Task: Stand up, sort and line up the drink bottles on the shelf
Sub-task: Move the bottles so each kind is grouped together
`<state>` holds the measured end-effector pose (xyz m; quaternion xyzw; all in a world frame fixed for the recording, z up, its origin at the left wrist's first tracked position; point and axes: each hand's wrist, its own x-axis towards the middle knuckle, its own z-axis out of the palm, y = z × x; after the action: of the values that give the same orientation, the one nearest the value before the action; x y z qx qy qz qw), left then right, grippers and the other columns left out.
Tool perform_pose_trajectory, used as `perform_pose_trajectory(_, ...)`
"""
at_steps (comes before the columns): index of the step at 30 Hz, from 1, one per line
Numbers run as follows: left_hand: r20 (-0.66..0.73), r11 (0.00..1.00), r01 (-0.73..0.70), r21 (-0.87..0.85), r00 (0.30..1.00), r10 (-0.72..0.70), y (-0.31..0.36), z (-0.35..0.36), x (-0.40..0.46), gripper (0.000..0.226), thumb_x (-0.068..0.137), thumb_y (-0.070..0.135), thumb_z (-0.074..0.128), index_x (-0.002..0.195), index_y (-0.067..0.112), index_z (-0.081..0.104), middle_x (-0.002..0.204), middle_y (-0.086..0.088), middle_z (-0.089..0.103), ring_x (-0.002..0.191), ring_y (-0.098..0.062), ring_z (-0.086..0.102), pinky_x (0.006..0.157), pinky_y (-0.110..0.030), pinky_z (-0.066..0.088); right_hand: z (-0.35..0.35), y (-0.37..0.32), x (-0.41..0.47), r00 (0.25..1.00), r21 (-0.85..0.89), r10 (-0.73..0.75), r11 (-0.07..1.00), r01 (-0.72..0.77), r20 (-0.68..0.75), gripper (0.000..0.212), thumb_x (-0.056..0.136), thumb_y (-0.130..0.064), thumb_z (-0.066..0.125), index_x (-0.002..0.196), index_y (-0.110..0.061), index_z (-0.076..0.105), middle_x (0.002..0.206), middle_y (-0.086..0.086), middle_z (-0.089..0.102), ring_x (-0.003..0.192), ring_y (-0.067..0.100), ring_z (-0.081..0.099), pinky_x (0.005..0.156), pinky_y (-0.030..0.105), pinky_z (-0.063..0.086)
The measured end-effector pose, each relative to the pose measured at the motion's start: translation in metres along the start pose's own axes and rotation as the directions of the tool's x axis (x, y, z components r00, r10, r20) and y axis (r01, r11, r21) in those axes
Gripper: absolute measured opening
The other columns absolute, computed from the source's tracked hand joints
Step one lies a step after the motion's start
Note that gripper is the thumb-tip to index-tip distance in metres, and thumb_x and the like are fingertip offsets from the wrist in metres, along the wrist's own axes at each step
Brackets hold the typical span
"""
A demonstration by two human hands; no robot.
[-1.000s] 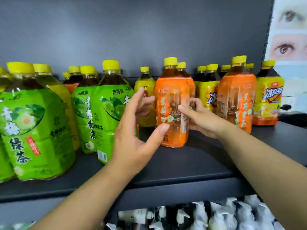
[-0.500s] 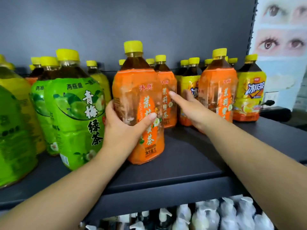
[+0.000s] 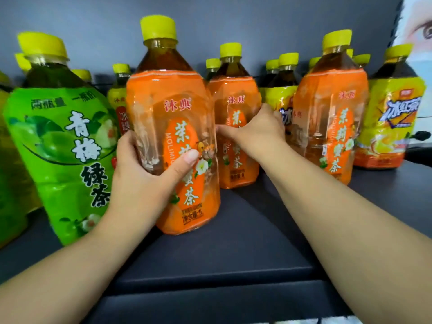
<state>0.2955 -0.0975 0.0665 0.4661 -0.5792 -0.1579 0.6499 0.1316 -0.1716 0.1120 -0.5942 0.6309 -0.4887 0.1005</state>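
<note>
An orange-labelled tea bottle (image 3: 173, 118) with a yellow cap stands upright near the front of the dark shelf (image 3: 233, 242); my left hand (image 3: 140, 174) is wrapped around its lower left side, thumb across the label. Behind it stands a second orange bottle (image 3: 236, 94), and my right hand (image 3: 254, 132) is closed around its middle. A third orange bottle (image 3: 332, 108) stands upright to the right, untouched. A green-labelled bottle (image 3: 60, 146) is at the left beside my left hand.
Yellow-labelled bottles (image 3: 392, 118) stand at the right and in the back row, more green and yellow ones at the far left edge. A grey back wall closes the shelf. A poster (image 3: 418, 26) hangs at the right end.
My left hand has taken hold of the front orange bottle and drawn it toward the shelf's front. My right hand has reached back and closed on the second orange bottle.
</note>
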Motion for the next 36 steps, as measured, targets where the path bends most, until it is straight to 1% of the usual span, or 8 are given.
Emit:
perform_pose_trajectory(8, 0.016, 1.000, 0.015, 0.003, 1.000, -0.015, 0.001, -0.002, -0.001, 0.107, 0.039, 0.068, 0.066, 0.132, 0.024, 0.035, 0.124, 0.006, 0.056, 0.110, -0.015, 0.057, 0.098, -0.044, 0.046, -0.045, 0.013, -0.056, 0.999, -0.021, -0.039, 0.999, 0.038, -0.032, 0.110, 0.060, -0.067, 0.066, 0.145, -0.017, 0.017, 0.148, 0.006, 0.022, 0.138, 0.026, 0.023, 0.111, 0.043, 0.027)
perform_pose_trajectory(11, 0.052, 0.999, 0.021, -0.030, 0.998, -0.020, 0.000, -0.003, 0.000, 0.102, 0.039, 0.067, 0.067, 0.128, 0.027, 0.037, 0.122, 0.007, 0.057, 0.110, -0.015, 0.057, 0.097, -0.045, 0.046, -0.057, 0.023, -0.069, 0.996, 0.285, -0.023, 0.958, -0.002, 0.083, 0.111, 0.051, -0.071, 0.067, 0.142, -0.028, 0.020, 0.143, -0.003, 0.032, 0.131, 0.020, 0.035, 0.109, 0.044, 0.031)
perform_pose_trajectory(13, 0.088, 0.996, 0.025, -0.084, 0.996, -0.018, 0.000, -0.004, 0.001, 0.084, 0.041, 0.063, 0.068, 0.115, 0.035, 0.040, 0.116, 0.010, 0.059, 0.106, -0.012, 0.059, 0.095, -0.043, 0.048, -0.063, 0.026, -0.068, 0.955, 0.561, -0.050, 0.818, -0.129, 0.293, 0.108, 0.038, -0.073, 0.071, 0.133, -0.031, 0.038, 0.124, -0.008, 0.056, 0.113, 0.013, 0.054, 0.103, 0.045, 0.040)
perform_pose_trajectory(16, 0.149, 0.988, 0.035, -0.149, 0.989, -0.013, 0.000, -0.004, 0.002, 0.073, 0.042, 0.058, 0.069, 0.106, 0.038, 0.043, 0.111, 0.013, 0.060, 0.101, -0.008, 0.062, 0.090, -0.035, 0.050, -0.064, 0.034, -0.060, 0.869, 0.671, -0.182, 0.713, -0.205, 0.460, 0.085, 0.023, -0.066, 0.078, 0.102, -0.036, 0.063, 0.102, -0.009, 0.072, 0.097, 0.012, 0.067, 0.089, 0.038, 0.048)
perform_pose_trajectory(18, 0.183, 0.983, 0.054, -0.177, 0.983, -0.021, 0.002, -0.004, 0.001, 0.071, 0.042, 0.056, 0.070, 0.105, 0.039, 0.043, 0.109, 0.015, 0.060, 0.099, -0.005, 0.062, 0.086, -0.029, 0.050, -0.063, 0.034, -0.062, 0.869, 0.648, -0.195, 0.742, -0.173, 0.455, 0.090, 0.023, -0.067, 0.077, 0.104, -0.032, 0.061, 0.102, -0.006, 0.072, 0.097, 0.013, 0.067, 0.089, 0.038, 0.049)
perform_pose_trajectory(23, 0.186, 0.959, 0.081, -0.271, 0.982, -0.031, 0.017, -0.010, -0.016, 0.066, 0.051, 0.042, 0.073, 0.109, 0.036, 0.040, 0.102, 0.017, 0.059, 0.084, 0.005, 0.062, 0.071, -0.015, 0.051, -0.066, 0.019, -0.092, 0.950, 0.628, -0.179, 0.778, -0.023, 0.257, 0.034, 0.060, -0.053, 0.073, 0.088, -0.039, 0.058, 0.085, -0.017, 0.072, 0.083, -0.001, 0.067, 0.076, 0.023, 0.050)
perform_pose_trajectory(29, 0.051, 0.935, 0.006, -0.356, 0.999, 0.013, 0.048, -0.058, -0.078, 0.057, 0.050, 0.056, 0.063, 0.103, 0.035, 0.055, 0.091, 0.018, 0.069, 0.085, -0.002, 0.067, 0.070, -0.021, 0.054, -0.088, -0.011, -0.167, 0.952, 0.756, -0.224, 0.655, -0.014, 0.211, 0.038, 0.051, -0.051, 0.078, 0.084, -0.037, 0.067, 0.083, -0.011, 0.074, 0.079, 0.008, 0.071, 0.065, 0.025, 0.055)
perform_pose_trajectory(36, -0.023, 0.929, 0.047, -0.368, 0.998, -0.060, 0.045, -0.195, -0.161, 0.071, 0.025, 0.074, 0.074, 0.087, 0.039, 0.064, 0.080, 0.015, 0.072, 0.073, -0.006, 0.069, 0.059, -0.020, 0.053, -0.044, -0.066, -0.289, 0.913, 0.799, -0.212, 0.576, -0.172, 0.350, 0.065, 0.014, -0.059, 0.083, 0.072, -0.032, 0.073, 0.070, -0.004, 0.074, 0.061, 0.010, 0.070, 0.049, 0.020, 0.052)
